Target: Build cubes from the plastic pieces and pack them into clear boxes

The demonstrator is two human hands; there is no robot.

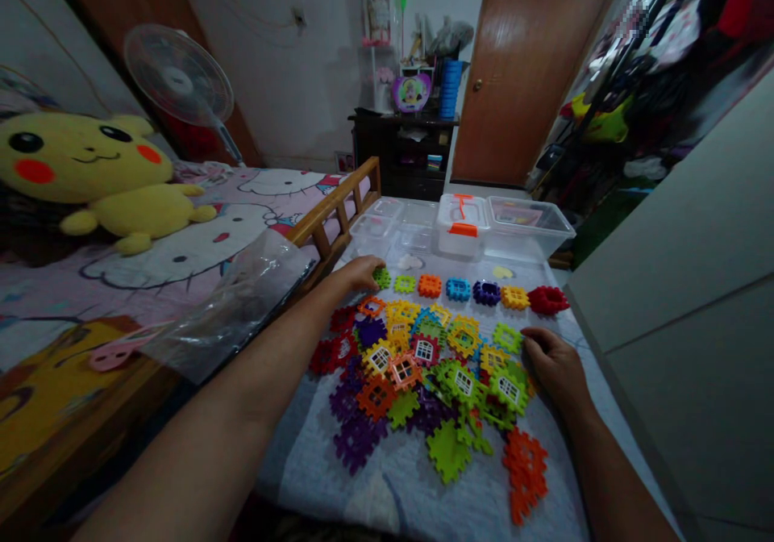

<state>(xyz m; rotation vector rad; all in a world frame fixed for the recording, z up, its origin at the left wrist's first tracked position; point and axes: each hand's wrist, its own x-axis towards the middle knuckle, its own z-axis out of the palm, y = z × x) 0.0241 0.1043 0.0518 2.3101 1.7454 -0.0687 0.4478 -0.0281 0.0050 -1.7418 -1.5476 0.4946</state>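
Observation:
At the left end of a row of toy blocks, my left hand (364, 272) has its fingers closed on a green building block (382, 277). A lime block (405, 285), an orange one (430, 286), a blue one (458, 289), a dark purple one (487, 293), a yellow one (515, 298) and a red one (547, 300) continue the row. My right hand (555, 362) pinches the edge of a lime square frame piece (506, 338) beside the heap. Loose notched pieces in many colours, such as a purple piece (358, 444), lie piled between my arms.
Clear plastic boxes (526, 223) and an orange-latched box (463, 227) stand at the table's far end. A wooden bed rail (326, 215) borders the left side, with a plastic bag (235, 308) near it. A white cabinet (683, 284) stands along the right.

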